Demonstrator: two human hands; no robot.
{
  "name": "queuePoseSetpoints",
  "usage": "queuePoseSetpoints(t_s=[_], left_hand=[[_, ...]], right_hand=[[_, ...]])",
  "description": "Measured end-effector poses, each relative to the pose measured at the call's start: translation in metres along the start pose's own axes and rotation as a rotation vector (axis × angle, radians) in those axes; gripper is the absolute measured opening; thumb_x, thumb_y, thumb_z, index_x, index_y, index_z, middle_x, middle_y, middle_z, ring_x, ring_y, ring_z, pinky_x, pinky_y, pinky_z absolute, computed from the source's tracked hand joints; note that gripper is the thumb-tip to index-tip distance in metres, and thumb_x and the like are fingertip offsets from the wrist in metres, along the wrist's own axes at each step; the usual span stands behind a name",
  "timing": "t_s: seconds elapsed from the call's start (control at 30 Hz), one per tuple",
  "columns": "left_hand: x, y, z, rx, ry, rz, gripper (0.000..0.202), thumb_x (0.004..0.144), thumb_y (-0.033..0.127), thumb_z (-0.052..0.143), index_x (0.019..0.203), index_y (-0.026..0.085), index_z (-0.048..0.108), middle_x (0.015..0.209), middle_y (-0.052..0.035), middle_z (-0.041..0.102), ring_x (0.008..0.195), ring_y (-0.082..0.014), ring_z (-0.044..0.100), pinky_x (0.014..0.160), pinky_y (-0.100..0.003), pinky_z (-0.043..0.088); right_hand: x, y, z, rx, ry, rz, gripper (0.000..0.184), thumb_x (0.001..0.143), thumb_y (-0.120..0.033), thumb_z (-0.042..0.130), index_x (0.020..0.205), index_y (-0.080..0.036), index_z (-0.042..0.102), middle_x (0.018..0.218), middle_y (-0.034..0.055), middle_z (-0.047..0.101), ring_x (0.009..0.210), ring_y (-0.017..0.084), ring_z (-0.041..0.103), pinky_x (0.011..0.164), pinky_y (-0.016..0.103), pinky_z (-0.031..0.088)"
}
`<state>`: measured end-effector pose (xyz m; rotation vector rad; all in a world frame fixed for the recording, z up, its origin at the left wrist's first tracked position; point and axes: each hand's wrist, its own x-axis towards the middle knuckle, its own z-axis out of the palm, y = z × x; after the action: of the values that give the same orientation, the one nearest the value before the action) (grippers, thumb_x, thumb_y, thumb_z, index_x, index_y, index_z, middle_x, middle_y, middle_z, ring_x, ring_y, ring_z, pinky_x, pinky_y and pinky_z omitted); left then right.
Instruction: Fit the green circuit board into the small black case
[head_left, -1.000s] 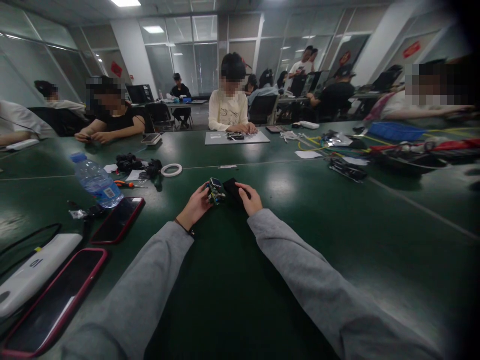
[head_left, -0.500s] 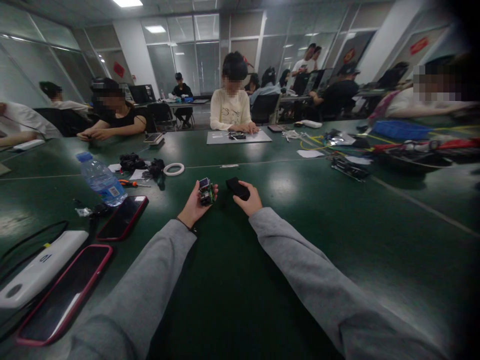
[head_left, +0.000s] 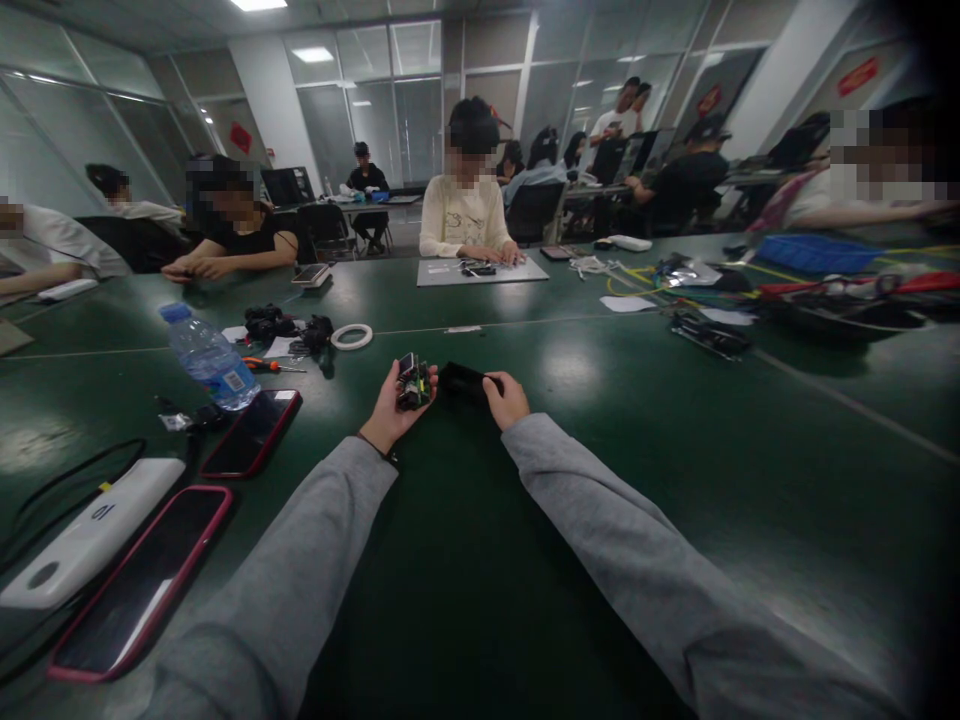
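My left hand [head_left: 388, 412] is closed round a small electronic module [head_left: 413, 383] with green and black parts, held just above the green table [head_left: 600, 480]. My right hand [head_left: 507, 400] grips a flat black part [head_left: 463, 381] that lies right beside the module. Both arms are in grey sleeves and stretch forward over the table's middle.
To the left lie a water bottle [head_left: 211, 358], two red-cased phones [head_left: 252, 434] [head_left: 142, 580], a white power bank [head_left: 90, 533], a tape ring [head_left: 352, 336], black parts [head_left: 270, 324] and an orange-handled tool [head_left: 262, 366]. Other people sit across the table; cables and a blue bin [head_left: 806, 255] are at right.
My left hand lifted the module and turned it upright, away from the black part. My right hand then brought the black part back close beside the module.
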<state>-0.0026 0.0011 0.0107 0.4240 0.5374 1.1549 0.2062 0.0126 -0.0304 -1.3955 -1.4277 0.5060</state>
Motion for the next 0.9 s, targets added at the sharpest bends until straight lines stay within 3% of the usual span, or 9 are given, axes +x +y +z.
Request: queuePoseSetpoints(t_s=[0.17,0.3,0.5,0.63,0.9], left_hand=[[-0.002,0.000,0.001,0.029,-0.004,0.015,0.046,0.090,0.050,0.041,0.111,0.013,0.058,0.107,-0.0129,0.065,0.089,-0.0188,0.064,0.075,-0.032,0.055],[-0.005,0.001,0.002,0.020,-0.042,0.002,0.047,0.090,0.050,0.040,0.111,0.012,0.059,0.110,-0.0132,0.065,0.087,-0.0180,0.064,0.075,-0.031,0.054],[-0.009,0.002,0.004,0.038,-0.055,0.002,0.046,0.090,0.049,0.041,0.108,0.011,0.059,0.111,-0.0133,0.065,0.084,-0.0163,0.064,0.074,-0.029,0.054],[-0.010,0.002,0.004,0.053,-0.012,0.018,0.043,0.088,0.050,0.045,0.104,0.013,0.060,0.106,-0.0125,0.066,0.082,-0.0170,0.065,0.072,-0.031,0.054],[-0.013,0.001,0.004,0.060,0.052,0.036,0.041,0.084,0.053,0.050,0.100,0.016,0.057,0.098,-0.0104,0.066,0.090,-0.0212,0.065,0.083,-0.040,0.052]], right_hand=[[-0.002,-0.006,-0.004,-0.068,0.085,-0.027,0.025,0.081,-0.034,0.048,0.094,-0.017,0.061,0.098,0.0099,0.058,0.099,0.024,0.049,0.097,0.045,0.035],[-0.010,-0.019,-0.007,-0.220,0.118,-0.156,0.030,0.084,-0.037,0.048,0.103,-0.018,0.060,0.108,0.0112,0.054,0.107,0.026,0.043,0.095,0.044,0.035],[-0.024,-0.034,-0.006,-0.458,-0.060,-0.375,0.046,0.078,-0.032,0.059,0.123,-0.023,0.053,0.129,0.0086,0.044,0.119,0.028,0.035,0.093,0.043,0.035],[-0.024,-0.031,-0.006,-0.532,-0.112,-0.314,0.046,0.079,-0.019,0.051,0.125,-0.023,0.050,0.132,0.0079,0.043,0.119,0.027,0.037,0.089,0.042,0.037],[-0.025,-0.023,-0.007,-0.658,0.063,-0.180,0.046,0.072,-0.006,0.043,0.114,-0.023,0.055,0.134,0.0079,0.042,0.125,0.026,0.032,0.097,0.050,0.024]])
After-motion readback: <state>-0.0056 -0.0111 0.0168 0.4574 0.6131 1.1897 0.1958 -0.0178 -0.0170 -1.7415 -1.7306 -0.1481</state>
